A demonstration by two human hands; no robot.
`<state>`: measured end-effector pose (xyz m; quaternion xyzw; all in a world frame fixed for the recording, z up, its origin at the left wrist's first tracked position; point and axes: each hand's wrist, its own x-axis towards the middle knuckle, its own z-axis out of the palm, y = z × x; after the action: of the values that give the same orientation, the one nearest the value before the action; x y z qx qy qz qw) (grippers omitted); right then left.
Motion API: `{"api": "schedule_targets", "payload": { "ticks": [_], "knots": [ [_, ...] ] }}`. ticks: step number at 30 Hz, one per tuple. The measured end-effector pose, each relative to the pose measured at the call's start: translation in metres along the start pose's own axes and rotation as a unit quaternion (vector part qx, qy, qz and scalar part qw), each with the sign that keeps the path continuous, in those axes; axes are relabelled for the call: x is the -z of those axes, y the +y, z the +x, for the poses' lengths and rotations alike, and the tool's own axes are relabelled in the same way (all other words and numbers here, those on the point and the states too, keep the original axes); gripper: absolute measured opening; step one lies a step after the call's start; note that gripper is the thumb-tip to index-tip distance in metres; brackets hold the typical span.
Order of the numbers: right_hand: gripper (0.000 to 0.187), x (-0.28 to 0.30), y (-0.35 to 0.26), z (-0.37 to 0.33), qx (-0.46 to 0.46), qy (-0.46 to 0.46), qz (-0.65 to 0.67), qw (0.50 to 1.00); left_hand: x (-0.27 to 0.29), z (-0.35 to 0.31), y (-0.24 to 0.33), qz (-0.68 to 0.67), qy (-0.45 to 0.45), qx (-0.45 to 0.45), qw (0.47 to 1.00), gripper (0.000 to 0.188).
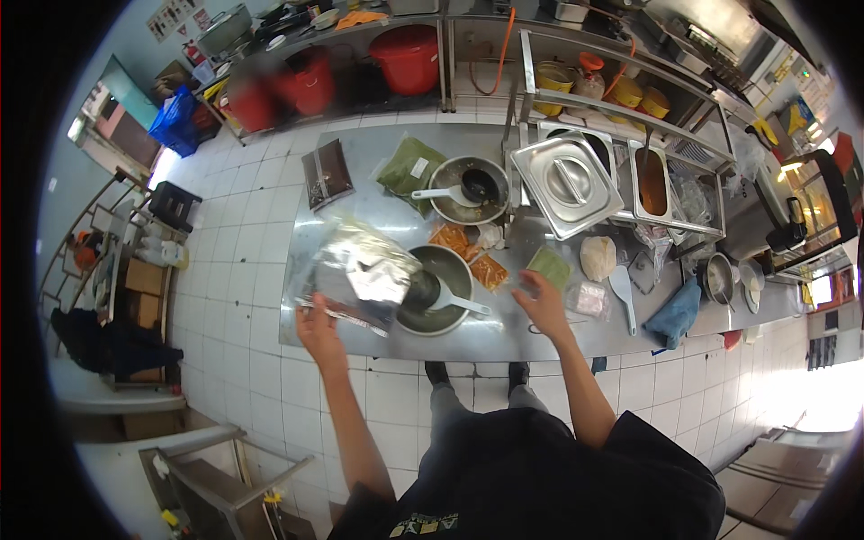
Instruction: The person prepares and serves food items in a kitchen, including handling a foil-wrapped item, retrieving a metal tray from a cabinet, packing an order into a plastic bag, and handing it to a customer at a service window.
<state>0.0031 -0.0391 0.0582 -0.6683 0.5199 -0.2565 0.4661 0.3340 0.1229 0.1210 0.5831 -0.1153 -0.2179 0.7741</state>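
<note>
A steel table [310,261] spans mid-frame. Centre-left, the left hand [319,335] grips a silver foil bag [364,265] by its near edge, probably for control; centre-right, the right hand [543,306] hovers empty, fingers parted.

Pouch [364,265] L of nr bowl [452,266], ladle [466,304] in it, 2nd bowl [456,212] behind, lid [544,200] R

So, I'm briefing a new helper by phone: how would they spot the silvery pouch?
Find the steel table in front of the person and go to its left part. There the person's left hand holds the silvery pouch by its near edge, left of the nearer steel bowl. Its bright, mirror-like sheen sets it apart from the green bag and dark brown bag beyond it.
</note>
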Motion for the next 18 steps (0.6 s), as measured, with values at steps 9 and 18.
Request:
{"api": "schedule_targets", "payload": {
  "ticks": [9, 18],
  "knots": [
    [0.126, 0.046, 0.064, 0.047, -0.075, 0.018, -0.425, 0.902, 0.081, 0.247, -0.092, -0.045, -0.022, 0.077, 0.996, 0.036],
    [0.118, 0.014, 0.022, 0.030, -0.076, 0.056, -0.361, 0.928, 0.087, 0.275, -0.159, 0.017, -0.095, 0.203, 0.974, 0.042]
  ]
}}
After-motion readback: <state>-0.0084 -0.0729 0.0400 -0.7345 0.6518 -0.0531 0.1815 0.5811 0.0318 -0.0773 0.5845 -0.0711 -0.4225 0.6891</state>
